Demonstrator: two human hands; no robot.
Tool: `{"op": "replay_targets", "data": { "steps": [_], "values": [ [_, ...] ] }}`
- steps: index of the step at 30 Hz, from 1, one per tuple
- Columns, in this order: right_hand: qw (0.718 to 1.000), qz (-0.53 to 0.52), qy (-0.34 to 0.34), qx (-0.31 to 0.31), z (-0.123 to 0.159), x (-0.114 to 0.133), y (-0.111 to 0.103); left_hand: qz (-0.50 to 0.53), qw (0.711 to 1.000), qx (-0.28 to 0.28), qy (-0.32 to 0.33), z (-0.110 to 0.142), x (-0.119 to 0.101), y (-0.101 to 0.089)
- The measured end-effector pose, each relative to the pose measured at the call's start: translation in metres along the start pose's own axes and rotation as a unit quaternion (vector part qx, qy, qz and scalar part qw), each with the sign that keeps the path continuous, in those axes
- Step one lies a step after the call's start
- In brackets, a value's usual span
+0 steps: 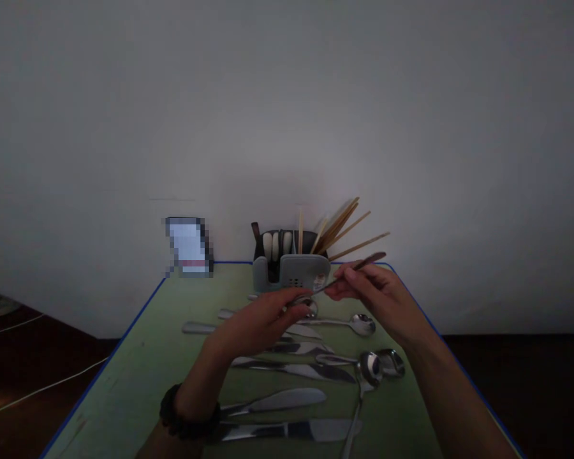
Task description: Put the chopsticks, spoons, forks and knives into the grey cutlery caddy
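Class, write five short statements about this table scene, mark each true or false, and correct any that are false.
1. The right hand holds a piece of cutlery. True.
2. The chopsticks all lie flat on the table. False: the chopsticks poke up out of the grey holder.
3. A dark bracelet is worn on the left wrist. True.
4. The phone is to the right of the holder. False: the phone is to its left.
5. Several knives lie on the green table. True.
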State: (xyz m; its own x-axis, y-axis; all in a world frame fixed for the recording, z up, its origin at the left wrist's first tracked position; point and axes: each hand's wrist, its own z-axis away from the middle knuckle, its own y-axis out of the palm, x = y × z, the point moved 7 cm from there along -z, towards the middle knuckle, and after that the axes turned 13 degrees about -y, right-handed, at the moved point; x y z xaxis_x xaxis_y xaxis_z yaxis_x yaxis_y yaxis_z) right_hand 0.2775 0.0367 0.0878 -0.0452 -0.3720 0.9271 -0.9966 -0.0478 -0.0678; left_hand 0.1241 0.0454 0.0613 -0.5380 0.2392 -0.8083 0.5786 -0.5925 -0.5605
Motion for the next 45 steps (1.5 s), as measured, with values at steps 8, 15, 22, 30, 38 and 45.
{"op": "replay_targets", "data": {
  "steps": [8,15,22,30,38,45],
  "values": [
    [0.997,0.008,-0.046,-0.056,-0.004,0.012,-0.012,0.050,0.998,-0.048,0.001,-0.008,0.007,-0.007],
    [0.981,0.123,-0.115,-0.096,0.005,0.051,-0.020,0.014,0.998,-0.062,-0.008,-0.002,0.000,-0.014],
    [0.917,0.268,-0.248,-0.160,-0.001,0.123,-0.010,-0.079,0.964,-0.252,-0.029,0.009,0.006,-0.046],
    [0.858,0.426,-0.242,0.157,-0.088,0.103,0.067,-0.138,0.894,-0.425,-0.003,0.016,0.015,-0.060],
    [0.815,0.474,-0.191,0.271,-0.129,0.061,0.101,-0.137,0.905,-0.403,-0.005,0.010,0.024,-0.061],
    [0.758,0.522,-0.147,0.363,-0.143,0.012,0.125,-0.142,0.909,-0.388,-0.050,0.008,0.034,-0.060]
  ]
}}
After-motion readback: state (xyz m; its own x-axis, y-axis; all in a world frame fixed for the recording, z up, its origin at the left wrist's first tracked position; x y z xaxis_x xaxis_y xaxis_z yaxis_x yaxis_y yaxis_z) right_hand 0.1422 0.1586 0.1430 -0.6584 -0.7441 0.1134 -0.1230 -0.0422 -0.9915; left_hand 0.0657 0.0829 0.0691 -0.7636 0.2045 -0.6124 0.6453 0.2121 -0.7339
